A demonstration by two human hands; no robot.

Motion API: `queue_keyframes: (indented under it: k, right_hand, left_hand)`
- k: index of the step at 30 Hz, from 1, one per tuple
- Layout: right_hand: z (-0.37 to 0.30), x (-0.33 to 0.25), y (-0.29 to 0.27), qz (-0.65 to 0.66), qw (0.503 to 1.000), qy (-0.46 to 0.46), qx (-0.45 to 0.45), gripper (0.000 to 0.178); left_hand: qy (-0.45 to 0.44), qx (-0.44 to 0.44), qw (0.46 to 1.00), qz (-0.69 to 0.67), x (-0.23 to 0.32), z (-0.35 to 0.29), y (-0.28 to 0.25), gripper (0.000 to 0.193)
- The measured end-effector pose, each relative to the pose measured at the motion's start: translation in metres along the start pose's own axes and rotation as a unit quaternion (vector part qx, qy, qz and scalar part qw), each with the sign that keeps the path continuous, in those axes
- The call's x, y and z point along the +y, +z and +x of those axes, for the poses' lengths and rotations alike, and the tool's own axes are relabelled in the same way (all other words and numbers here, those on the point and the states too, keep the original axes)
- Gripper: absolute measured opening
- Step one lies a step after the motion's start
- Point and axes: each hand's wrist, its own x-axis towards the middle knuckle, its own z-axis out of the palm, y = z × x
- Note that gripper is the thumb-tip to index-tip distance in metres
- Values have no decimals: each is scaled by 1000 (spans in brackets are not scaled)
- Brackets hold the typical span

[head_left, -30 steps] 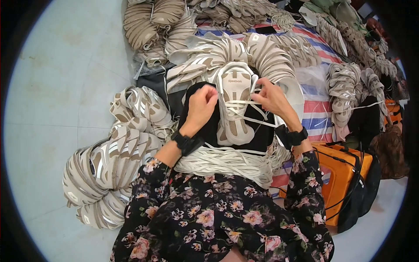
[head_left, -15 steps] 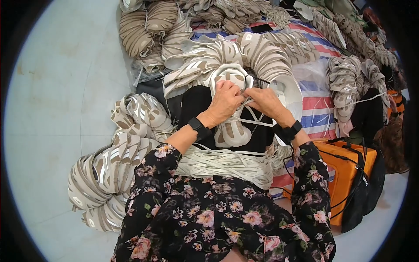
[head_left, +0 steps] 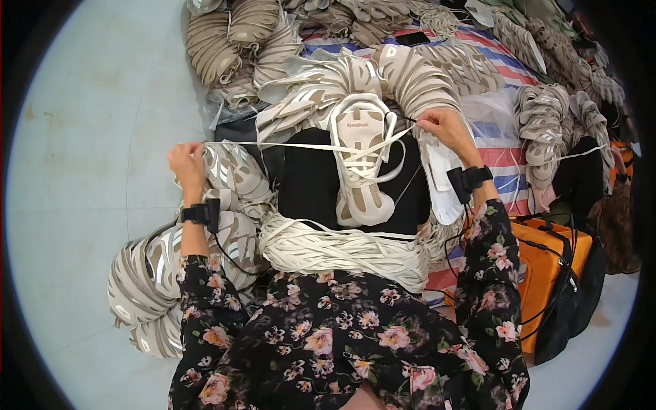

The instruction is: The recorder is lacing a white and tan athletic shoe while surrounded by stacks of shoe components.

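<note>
A beige-and-white shoe upper (head_left: 359, 198) lies on a black cloth pad (head_left: 307, 174) in front of me, its toe end toward me. A flat off-white shoelace (head_left: 273, 144) crosses its lower eyelets. Far out to the left, my left hand (head_left: 186, 164) pinches one end of the lace, which runs taut and nearly level to the shoe. Up and right of the shoe, my right hand (head_left: 444, 131) is closed on the lace's other, shorter stretch. A thin dark rod juts from its fingertips toward the tongue; what it is I cannot make out.
A bundle of loose white laces (head_left: 348, 256) lies across my lap. Nested stacks of shoe uppers (head_left: 147, 280) are at the left, with more stacks (head_left: 417, 78) behind the pad. An orange crate (head_left: 547, 273) stands at right, beside striped sheeting (head_left: 495, 184).
My hands have parted from over the shoe: the left swung far out left, the right moved up and right. The lace is now drawn out between them, and the tongue is uncovered.
</note>
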Motion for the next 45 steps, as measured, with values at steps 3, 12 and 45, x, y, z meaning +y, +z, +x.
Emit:
queue_keyframes:
  k: [3, 12, 45]
  right_hand:
    - [-16, -11, 8, -241, 896, -228, 295, 15]
    - [-70, -76, 111, -277, 923, -240, 119, 65]
    - [-47, -69, 91, -40, 916, -70, 393, 17]
  left_hand:
    - [96, -70, 977, -174, 34, -14, 16, 22]
    - [109, -212, 862, -447, 199, -15, 16, 17]
    - [-293, -198, 579, -734, 129, 2, -12, 17]
